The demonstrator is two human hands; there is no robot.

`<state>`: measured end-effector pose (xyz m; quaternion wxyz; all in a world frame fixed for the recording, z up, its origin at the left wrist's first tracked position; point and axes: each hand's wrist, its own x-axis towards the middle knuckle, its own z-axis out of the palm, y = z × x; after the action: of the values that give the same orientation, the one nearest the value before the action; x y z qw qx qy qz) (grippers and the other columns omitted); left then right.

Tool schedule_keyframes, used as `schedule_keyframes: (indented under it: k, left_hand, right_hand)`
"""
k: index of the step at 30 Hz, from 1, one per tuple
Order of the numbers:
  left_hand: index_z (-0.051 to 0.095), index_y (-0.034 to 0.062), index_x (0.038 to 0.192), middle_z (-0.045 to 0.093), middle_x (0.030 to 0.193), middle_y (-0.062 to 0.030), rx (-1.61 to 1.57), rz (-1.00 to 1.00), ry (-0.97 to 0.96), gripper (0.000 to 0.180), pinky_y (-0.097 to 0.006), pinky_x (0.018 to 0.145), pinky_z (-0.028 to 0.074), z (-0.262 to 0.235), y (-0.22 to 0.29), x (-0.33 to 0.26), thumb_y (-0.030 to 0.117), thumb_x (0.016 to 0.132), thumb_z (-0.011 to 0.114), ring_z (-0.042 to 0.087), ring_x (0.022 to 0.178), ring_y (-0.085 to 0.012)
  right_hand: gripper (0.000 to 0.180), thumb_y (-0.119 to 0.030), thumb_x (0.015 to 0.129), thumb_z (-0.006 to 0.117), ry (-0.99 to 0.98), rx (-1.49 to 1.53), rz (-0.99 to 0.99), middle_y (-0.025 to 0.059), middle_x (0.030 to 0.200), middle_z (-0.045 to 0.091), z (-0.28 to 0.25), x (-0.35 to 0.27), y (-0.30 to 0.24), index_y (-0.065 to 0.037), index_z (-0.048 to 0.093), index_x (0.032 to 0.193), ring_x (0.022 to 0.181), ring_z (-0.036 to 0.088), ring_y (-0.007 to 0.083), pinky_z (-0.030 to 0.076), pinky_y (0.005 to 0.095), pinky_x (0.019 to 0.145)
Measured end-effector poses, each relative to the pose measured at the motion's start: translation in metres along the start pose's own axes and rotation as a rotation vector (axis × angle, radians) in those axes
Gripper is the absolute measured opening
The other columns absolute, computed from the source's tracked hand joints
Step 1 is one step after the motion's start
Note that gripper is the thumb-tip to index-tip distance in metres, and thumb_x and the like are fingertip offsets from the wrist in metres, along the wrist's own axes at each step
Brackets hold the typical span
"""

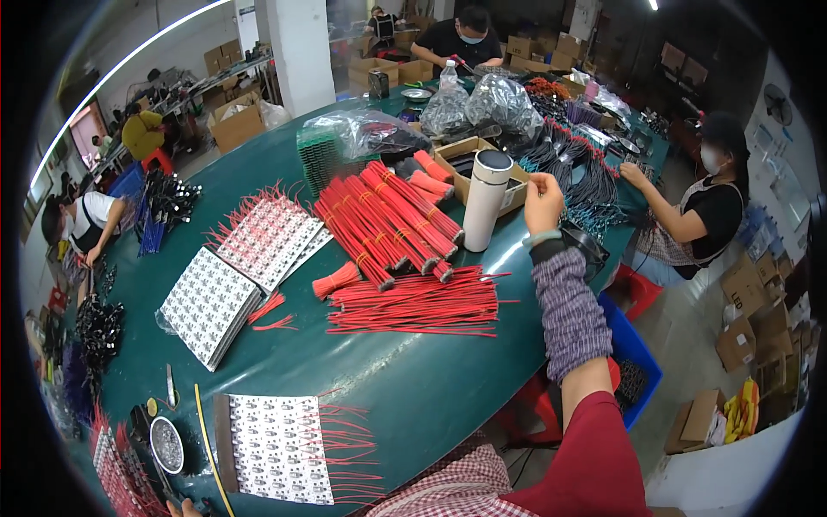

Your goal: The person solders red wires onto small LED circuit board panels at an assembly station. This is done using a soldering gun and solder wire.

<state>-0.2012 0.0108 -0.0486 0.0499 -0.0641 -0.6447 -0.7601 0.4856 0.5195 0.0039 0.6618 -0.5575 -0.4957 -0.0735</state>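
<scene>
My right hand (544, 205) is raised just right of a white thermos bottle (488, 200) with a dark top. Its fingers are bent and drawn together; anything between them is too small to make out. My left hand (183, 508) barely shows at the lower edge, its fingers mostly cut off, near a small metal bowl (167, 445). Before me lies a white sheet of small circuit boards (280, 448), with red wires (349, 448) sticking out from its right side. Loose red wires (418, 302) lie below tied red wire bundles (388, 220).
Stacked board sheets (209, 306) and a wired sheet stack (269, 237) lie on the green table (413, 379). An open carton (469, 155) stands behind the thermos. A blue bin (633, 353) is beside the table. Co-workers sit right (715, 198), far (465, 43) and left (90, 220).
</scene>
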Motion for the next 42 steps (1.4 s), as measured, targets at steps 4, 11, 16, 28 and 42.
schedule_keyframes:
  k: [4, 11, 16, 28, 42]
  left_hand:
    - [0.058, -0.0063, 0.119, 0.057, 0.092, -0.0106, 0.161, 0.150, -0.052, 0.047, -0.032, 0.048, 0.038, 0.016, 0.034, -0.022, -0.014, 0.073, 0.057, 0.050, 0.062, -0.0179]
    - [0.061, -0.0044, 0.126, 0.062, 0.104, -0.0132, 0.340, 0.069, -0.008, 0.053, -0.031, 0.053, 0.044, 0.007, 0.036, -0.005, -0.014, 0.074, 0.061, 0.057, 0.073, -0.0216]
    - [0.062, -0.0068, 0.125, 0.064, 0.109, -0.0158, 0.397, 0.102, 0.004, 0.052, -0.035, 0.067, 0.050, 0.039, 0.039, -0.004, -0.015, 0.074, 0.062, 0.059, 0.083, -0.0237]
    - [0.066, -0.0119, 0.113, 0.067, 0.110, -0.0245, 0.328, 0.045, -0.172, 0.031, -0.036, 0.080, 0.060, 0.138, 0.052, -0.023, -0.012, 0.083, 0.063, 0.067, 0.093, -0.0310]
    - [0.049, -0.0044, 0.139, 0.047, 0.146, -0.0132, 0.213, 0.524, -0.791, 0.056, -0.028, 0.088, 0.048, 0.271, 0.165, -0.139, -0.012, 0.084, 0.055, 0.056, 0.105, -0.0146]
  right_hand:
    - [0.014, -0.007, 0.085, 0.066, -0.367, -0.102, 0.060, 0.0163, 0.086, 0.074, 0.054, 0.044, 0.039, -0.001, 0.073, 0.095, 0.081, 0.073, 0.0284, 0.056, 0.0360, 0.075]
    - [0.039, -0.020, 0.078, 0.080, -0.966, -0.041, 0.203, 0.0187, 0.107, 0.073, 0.139, 0.079, 0.126, -0.006, 0.073, 0.114, 0.099, 0.071, 0.0301, 0.054, 0.0363, 0.087]
    - [0.047, -0.007, 0.081, 0.070, -1.068, -0.300, -0.035, 0.0210, 0.127, 0.064, 0.154, 0.092, 0.113, -0.008, 0.065, 0.128, 0.124, 0.059, 0.0342, 0.046, 0.0387, 0.105]
    - [0.013, -0.007, 0.082, 0.067, -0.764, -0.525, -0.338, 0.0141, 0.100, 0.063, 0.157, 0.092, 0.099, -0.010, 0.073, 0.093, 0.097, 0.065, 0.0352, 0.052, 0.0473, 0.084]
    - [0.022, -0.005, 0.089, 0.065, -0.657, 0.420, -0.079, -0.0010, 0.071, 0.064, 0.023, 0.118, -0.212, -0.002, 0.075, 0.108, 0.053, 0.052, 0.0017, 0.041, 0.0207, 0.047]
